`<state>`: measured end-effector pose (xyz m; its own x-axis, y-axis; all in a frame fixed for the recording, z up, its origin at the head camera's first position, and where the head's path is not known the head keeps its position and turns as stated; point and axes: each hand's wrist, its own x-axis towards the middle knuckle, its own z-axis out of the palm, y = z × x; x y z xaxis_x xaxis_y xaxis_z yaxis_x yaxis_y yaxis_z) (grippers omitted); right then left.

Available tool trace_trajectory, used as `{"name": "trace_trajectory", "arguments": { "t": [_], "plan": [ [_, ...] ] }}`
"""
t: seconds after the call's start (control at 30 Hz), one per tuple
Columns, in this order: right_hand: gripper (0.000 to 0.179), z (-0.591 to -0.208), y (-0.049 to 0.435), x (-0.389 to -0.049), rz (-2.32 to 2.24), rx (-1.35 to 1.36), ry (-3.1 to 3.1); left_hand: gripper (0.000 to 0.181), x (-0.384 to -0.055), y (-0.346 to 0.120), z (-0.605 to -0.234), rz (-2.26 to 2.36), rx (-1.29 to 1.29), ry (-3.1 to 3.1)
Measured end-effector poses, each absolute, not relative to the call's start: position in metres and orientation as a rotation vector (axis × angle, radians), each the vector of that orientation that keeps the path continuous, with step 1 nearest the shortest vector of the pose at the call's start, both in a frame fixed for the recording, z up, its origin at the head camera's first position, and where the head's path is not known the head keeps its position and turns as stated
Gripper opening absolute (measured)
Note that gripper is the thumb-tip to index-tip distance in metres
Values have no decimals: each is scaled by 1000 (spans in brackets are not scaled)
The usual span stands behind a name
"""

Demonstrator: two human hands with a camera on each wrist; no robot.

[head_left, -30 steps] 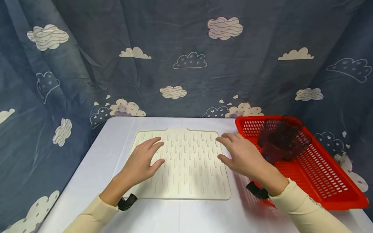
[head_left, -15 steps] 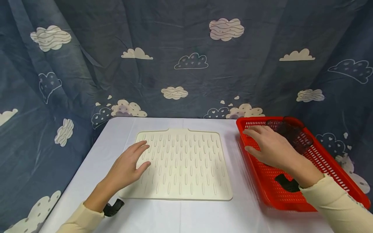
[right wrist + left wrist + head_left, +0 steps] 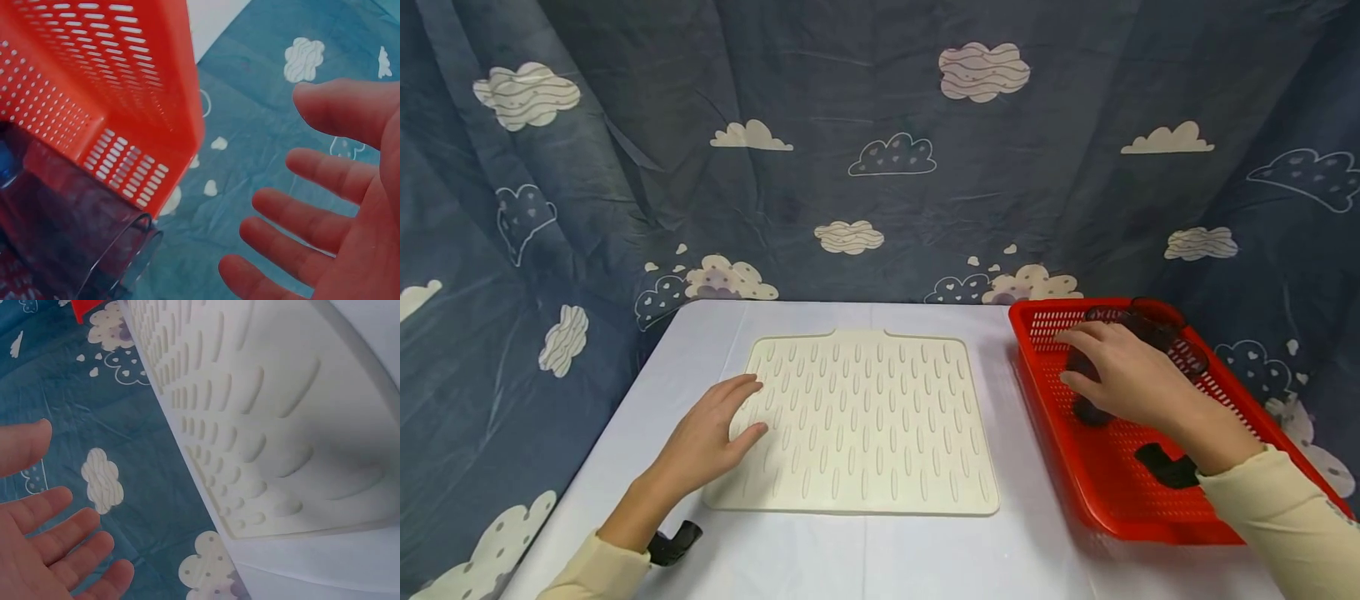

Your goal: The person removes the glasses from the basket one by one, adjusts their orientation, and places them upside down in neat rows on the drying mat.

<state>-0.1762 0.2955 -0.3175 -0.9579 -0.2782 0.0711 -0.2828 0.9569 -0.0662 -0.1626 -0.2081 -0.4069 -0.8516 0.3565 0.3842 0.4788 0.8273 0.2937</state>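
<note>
- Head: the right hand (image 3: 1127,379) is over the red basket (image 3: 1097,504), its fingers loosely spread and grasping nothing. The dark, see-through glasses (image 3: 1152,332) stand in the far part of the basket, partly hidden by this hand; their rims show beyond the knuckles, and part of one glass shows between thumb and index finger. The hand hides too much to count them.
- Also in this view, the left hand (image 3: 700,437) is at the left side of the cream ridged mat (image 3: 880,425), fingers released and slightly bent, well apart from the glasses. Mat and basket lie side by side on the white-covered tabletop (image 3: 940,554), in front of a dark blue cloth (image 3: 1060,200) printed with clouds.
- Left wrist: the left thumb and fingers are separated, with nothing between them; the mat lies across from the fingertips, apart from them.
- Right wrist: the glasses lie inside the basket at lower left, two rims overlapping. The right fingers, extended and released, are near these rims, with a gap between.
</note>
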Motion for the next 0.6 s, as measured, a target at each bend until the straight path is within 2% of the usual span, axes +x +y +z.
{"name": "trace_trajectory", "arguments": {
  "t": [0.33, 0.6],
  "plan": [
    [60, -321, 311, -180, 142, 460, -3049, 54, -161, -209, -411, -565, -626, -2696],
    [64, -330, 327, -186, 152, 392, -3122, 51, -160, -194, -409, -771, -607, -2690]
  ]
}}
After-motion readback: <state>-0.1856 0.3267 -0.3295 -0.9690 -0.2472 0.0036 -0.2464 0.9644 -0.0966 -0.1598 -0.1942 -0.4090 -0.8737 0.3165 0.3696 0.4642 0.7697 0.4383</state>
